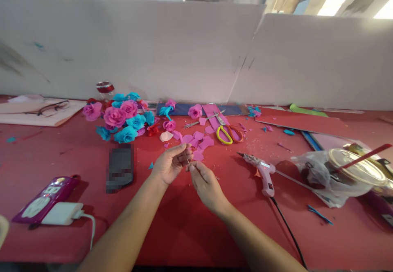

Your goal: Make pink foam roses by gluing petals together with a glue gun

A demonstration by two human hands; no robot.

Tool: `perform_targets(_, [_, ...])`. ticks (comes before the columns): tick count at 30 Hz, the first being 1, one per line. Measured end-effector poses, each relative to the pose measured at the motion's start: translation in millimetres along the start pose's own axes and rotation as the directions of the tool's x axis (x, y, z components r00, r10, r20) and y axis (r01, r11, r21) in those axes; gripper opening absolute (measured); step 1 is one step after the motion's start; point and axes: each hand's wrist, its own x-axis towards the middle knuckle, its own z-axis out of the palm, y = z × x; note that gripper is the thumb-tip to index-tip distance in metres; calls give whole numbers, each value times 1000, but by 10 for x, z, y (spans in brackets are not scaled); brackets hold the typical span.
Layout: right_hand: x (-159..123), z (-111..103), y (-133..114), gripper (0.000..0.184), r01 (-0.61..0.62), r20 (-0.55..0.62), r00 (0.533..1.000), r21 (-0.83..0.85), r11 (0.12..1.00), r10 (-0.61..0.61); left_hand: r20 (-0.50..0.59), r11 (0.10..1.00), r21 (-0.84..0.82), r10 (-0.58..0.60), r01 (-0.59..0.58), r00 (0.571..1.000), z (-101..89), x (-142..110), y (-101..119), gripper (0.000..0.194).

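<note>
Left of the glue gun [266, 176], a thin wire [187, 158] is held over the red surface [178, 231], bridging the two hands. The right hand [208, 184], the one nearer the glue gun, pinches its near end; the left hand [172, 163] has thumb and fingers closed at its far end (how firmly, I cannot tell). From the right fingertips the wire lies away and slightly left, its long axis steeply slanted, the far end pointing forward and a little away from the glue gun.
</note>
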Motion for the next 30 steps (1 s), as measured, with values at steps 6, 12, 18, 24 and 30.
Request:
perform_targets(6, [-44, 16, -58, 22, 40, -23, 999, -171, 985, -44, 48, 987, 84, 132, -136, 990, -41, 29, -61, 7])
perform_targets(12, [-45, 21, -75, 24, 23, -42, 999, -190, 982, -31, 45, 969, 137, 203, -208, 978, -96, 76, -88, 13])
perform_targets(18, [-65, 38, -40, 20, 8, -27, 1000, -248, 969, -15, -27, 974, 159, 168, -162, 985, -97, 105, -87, 6])
perform_targets(24, [-67, 28, -29, 22, -28, -128, 992, -265, 964, -7, 79, 960, 195, 189, -201, 979, -92, 77, -125, 12])
perform_targets(30, [-29, 36, -34, 27, -49, -152, 988, -163, 985, 24, 116, 953, 244, 156, -180, 981, -131, 94, -123, 12])
